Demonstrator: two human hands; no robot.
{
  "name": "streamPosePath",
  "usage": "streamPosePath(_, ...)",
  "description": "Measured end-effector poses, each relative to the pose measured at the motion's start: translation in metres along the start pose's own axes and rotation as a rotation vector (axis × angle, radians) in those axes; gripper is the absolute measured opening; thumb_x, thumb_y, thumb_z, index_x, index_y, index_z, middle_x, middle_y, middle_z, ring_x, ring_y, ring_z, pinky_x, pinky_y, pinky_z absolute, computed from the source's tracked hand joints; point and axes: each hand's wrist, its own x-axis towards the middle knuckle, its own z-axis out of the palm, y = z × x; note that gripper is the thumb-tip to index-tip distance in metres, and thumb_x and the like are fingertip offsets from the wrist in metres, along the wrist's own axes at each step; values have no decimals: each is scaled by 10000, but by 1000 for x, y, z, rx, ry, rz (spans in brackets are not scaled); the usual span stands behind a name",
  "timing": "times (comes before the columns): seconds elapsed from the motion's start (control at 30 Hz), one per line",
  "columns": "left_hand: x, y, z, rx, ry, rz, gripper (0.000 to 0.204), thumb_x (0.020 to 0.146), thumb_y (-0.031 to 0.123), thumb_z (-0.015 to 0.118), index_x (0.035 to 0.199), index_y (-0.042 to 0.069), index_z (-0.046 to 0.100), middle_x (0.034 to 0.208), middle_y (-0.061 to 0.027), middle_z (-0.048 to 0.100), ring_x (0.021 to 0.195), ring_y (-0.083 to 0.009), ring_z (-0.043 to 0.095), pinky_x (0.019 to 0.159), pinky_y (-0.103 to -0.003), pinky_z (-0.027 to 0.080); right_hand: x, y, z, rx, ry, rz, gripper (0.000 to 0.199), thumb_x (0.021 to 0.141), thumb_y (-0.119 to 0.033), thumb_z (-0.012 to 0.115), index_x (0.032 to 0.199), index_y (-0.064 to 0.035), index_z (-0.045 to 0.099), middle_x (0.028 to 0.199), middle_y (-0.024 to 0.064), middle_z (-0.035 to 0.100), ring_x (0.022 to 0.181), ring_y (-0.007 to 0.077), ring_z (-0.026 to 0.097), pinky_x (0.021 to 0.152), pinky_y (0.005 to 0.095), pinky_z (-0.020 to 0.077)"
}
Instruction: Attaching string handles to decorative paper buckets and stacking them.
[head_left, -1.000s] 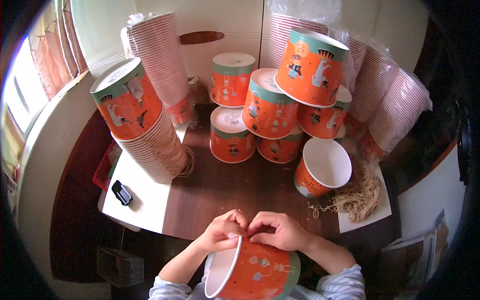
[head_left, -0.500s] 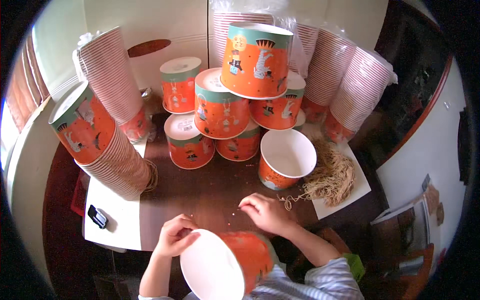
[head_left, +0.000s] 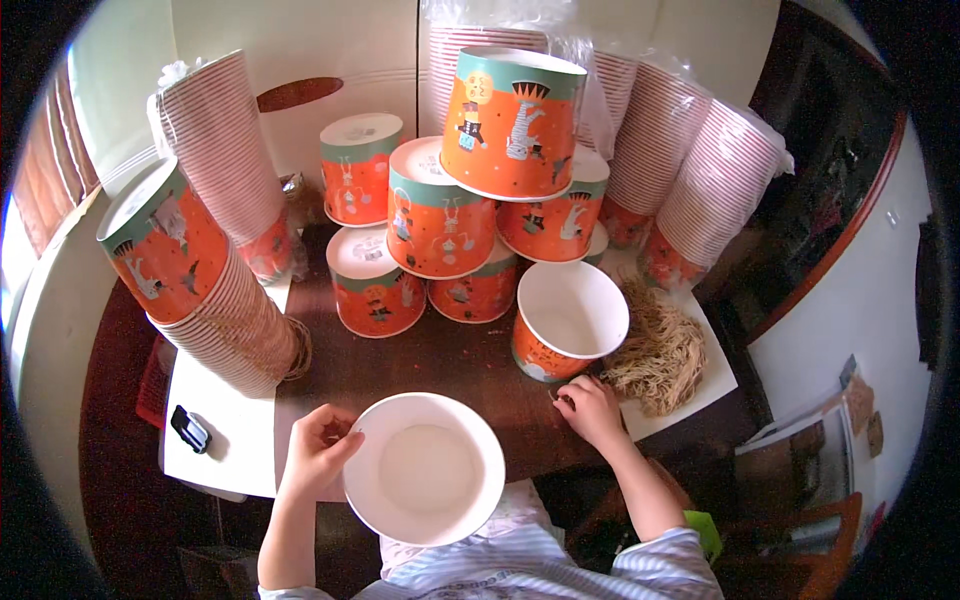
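The person's left hand [head_left: 318, 450] grips a white-lined paper tub [head_left: 424, 468] by its near-left rim, fingers curled over the edge, mouth of the tub turned up toward the camera. The tub sits low in the view, just above the lap and at the near edge of the dark wooden table [head_left: 420, 365], so that it lies between the two hands but touches only the left one.

The right hand [head_left: 588, 408] rests on the table well clear of the tub, at the edge of a heap of tan shredded paper filler [head_left: 655, 350] lying on a white sheet [head_left: 718, 372]. Its fingers are bent and drawn together, possibly pinching a few strands, though the view is too small there to say whether anything is actually between them.

The tub looks empty, light and thin-walled. It should be stiff enough at the rolled rim but likely to dent if squeezed mid-wall, so the rim or the base is the sensible place to hold it, and one hand seems enough. The printed outside may be a little slick.

Just beyond the right hand another open tub [head_left: 568, 322] lies tilted, orange outside, touching the filler. Behind it stands a pile of lidded orange tubs [head_left: 440, 225], and nested stacks of cups [head_left: 225, 160] lean at the left and along the back. A small black clip [head_left: 189, 428] lies on a white sheet near the left hand.
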Motion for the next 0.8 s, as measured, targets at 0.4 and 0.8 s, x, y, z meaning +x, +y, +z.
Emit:
streamPosePath(0.4, 2, -11, 13, -118, -25, 3, 125, 750, 47, 617, 841, -5, 548, 712, -1, 563, 633, -42, 498, 573, -174, 400, -2, 0, -6, -98, 62, -120, 85, 638, -104, 639, 692, -117, 574, 773, 12, 547, 790, 208, 521, 697, 349, 373)
streamPosePath(0.8, -3, -10, 18, -157, -73, -14, 129, 780, 64, 596, 877, 3, 537, 745, 8, 548, 666, -38, 494, 597, -173, 403, -4, 2, -2, -214, -6, -168, 103, 630, -95, 635, 702, -125, 567, 812, 4, 519, 824, 197, 506, 699, 336, 359)
